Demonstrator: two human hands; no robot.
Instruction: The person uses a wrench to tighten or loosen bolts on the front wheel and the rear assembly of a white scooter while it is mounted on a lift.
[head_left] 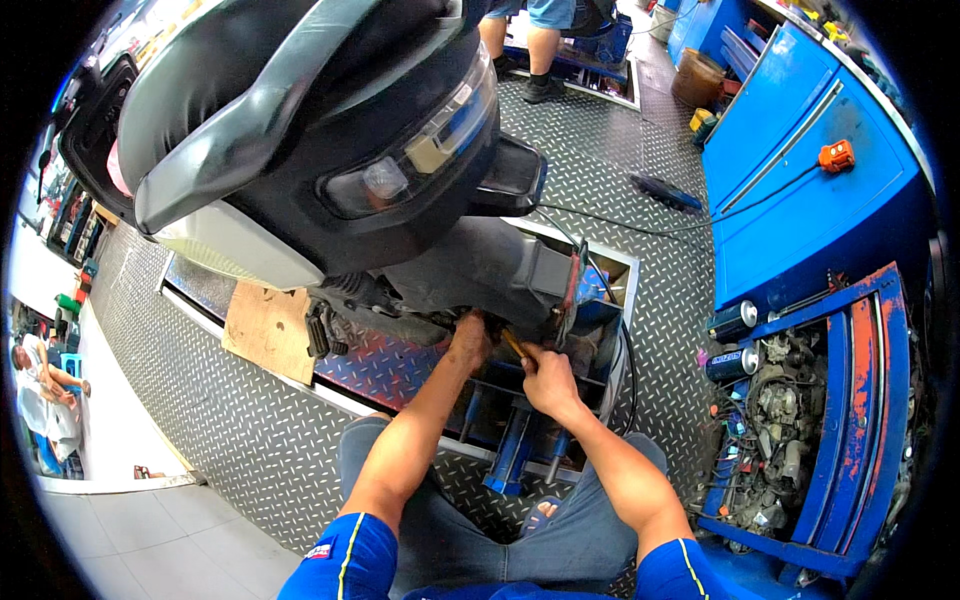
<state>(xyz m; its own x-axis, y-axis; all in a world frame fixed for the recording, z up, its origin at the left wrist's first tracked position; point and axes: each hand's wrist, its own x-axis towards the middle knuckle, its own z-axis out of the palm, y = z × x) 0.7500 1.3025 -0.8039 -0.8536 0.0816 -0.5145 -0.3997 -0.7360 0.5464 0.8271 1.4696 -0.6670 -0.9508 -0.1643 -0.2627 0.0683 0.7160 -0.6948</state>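
Note:
A dark scooter [430,190] stands on a lift, its rear end toward me. My left hand [471,340] reaches in beneath the rear fender [470,262], beside the wheel area, and its fingers are hidden there. Just to its right, my right hand [550,382] is closed round a tool with a yellow handle [514,343]. The tool points up and left toward the scooter's underside; its far end is out of sight, so its exact kind cannot be made out.
A blue rack of greasy parts [785,430] stands at right, with spray cans [733,363] beside it. Behind it is a blue cabinet [810,150] with an orange switch box [836,156] on a cable. Cardboard [268,330] lies at left. Another person's legs [542,50] show beyond.

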